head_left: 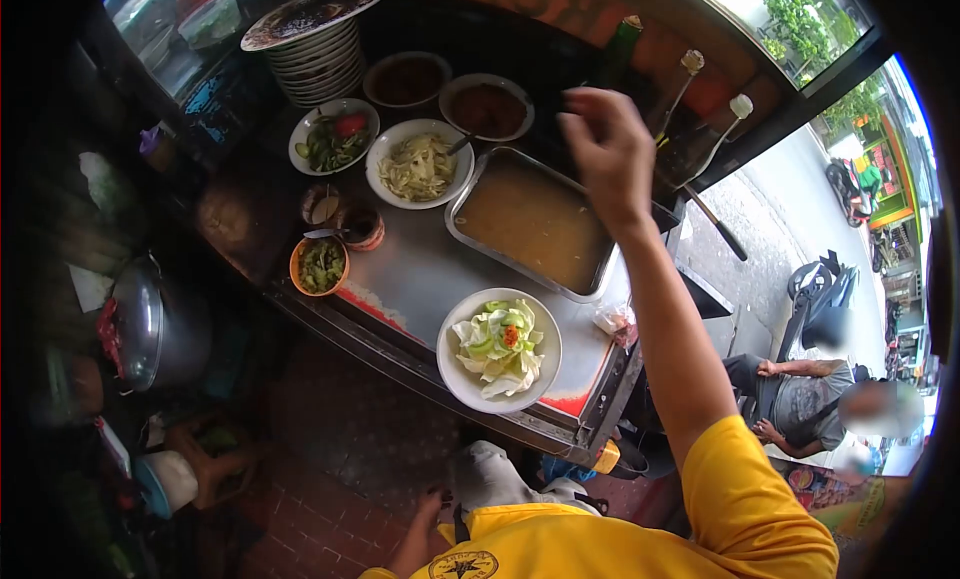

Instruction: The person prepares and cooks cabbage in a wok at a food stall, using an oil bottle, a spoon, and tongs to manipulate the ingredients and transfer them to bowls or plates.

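My right hand (608,154) is raised over the far right part of a metal tray (530,224) of brownish liquid, near the bottles. Its fingers are curved and apart, with nothing visible between them. Low beside my body hangs my left hand (432,503), small and dark, its fingers unclear. A white plate (450,374) at the counter's near edge holds cabbage (515,374), green slices and a red-orange dab. Behind stand a bowl of pale shreds (415,167), a plate of cucumber and tomato (333,144), two reddish bowls (487,109) and an orange bowl of greens (321,267).
Stacked plates (315,59) rise at the back left. Bottles (690,64) line the back right, near a dark handle (722,229) jutting past the counter. A large pot (150,324) and a stool (215,454) stand left. Outside, a person (800,404) sits at right.
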A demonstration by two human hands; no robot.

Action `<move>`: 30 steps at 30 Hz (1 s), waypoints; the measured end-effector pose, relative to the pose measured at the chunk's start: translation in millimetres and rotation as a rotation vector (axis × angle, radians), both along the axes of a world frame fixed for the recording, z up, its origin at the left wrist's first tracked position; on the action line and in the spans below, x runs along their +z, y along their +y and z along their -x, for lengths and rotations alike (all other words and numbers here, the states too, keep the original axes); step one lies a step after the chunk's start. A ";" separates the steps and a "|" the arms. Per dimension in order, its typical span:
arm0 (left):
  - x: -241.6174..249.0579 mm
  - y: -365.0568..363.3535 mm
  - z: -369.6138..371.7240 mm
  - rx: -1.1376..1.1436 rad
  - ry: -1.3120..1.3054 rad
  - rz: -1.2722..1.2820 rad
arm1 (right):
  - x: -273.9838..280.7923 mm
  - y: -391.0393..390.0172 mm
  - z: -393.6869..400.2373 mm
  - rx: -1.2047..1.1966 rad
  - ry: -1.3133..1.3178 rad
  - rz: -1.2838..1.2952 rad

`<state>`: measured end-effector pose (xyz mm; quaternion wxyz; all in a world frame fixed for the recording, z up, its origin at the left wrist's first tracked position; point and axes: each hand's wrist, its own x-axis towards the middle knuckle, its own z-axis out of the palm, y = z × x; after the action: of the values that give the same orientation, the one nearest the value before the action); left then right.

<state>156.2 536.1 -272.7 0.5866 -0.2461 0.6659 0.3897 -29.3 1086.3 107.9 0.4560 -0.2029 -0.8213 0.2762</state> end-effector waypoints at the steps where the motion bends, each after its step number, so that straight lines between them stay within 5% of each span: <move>1: -1.9 1.3 -0.5 0.013 -0.001 -0.005 | -1.2 -8.6 26.8 0.181 -0.038 0.016; 6: 21.9 4.2 2.6 0.092 0.060 -0.016 | -62.5 -12.0 138.1 0.465 -0.504 -0.367; 7: 27.2 2.1 2.7 0.125 0.068 -0.005 | -63.1 -12.7 146.3 0.469 -0.492 -0.363; 9: 37.3 -6.2 0.2 0.142 0.078 0.005 | -69.3 -20.1 161.3 0.520 -0.861 -0.287; 17: 20.4 -41.4 -25.9 0.160 0.059 0.048 | -80.4 -13.2 170.1 0.396 -0.914 -0.409; 19: 17.7 -41.1 -23.3 0.132 0.052 0.040 | -81.1 -15.7 173.1 0.199 -0.648 0.131; 22: 19.4 -36.6 -16.5 0.100 0.064 0.021 | -69.2 -11.3 163.7 0.318 -0.364 0.242; 30: 17.1 -24.1 27.3 -0.137 0.185 -0.055 | -26.7 -52.8 67.4 0.497 0.679 1.175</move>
<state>128.9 512.0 -255.6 0.5544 -0.1466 0.7215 0.3880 -96.6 1033.4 81.2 0.4251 -0.1246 -0.3723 0.8156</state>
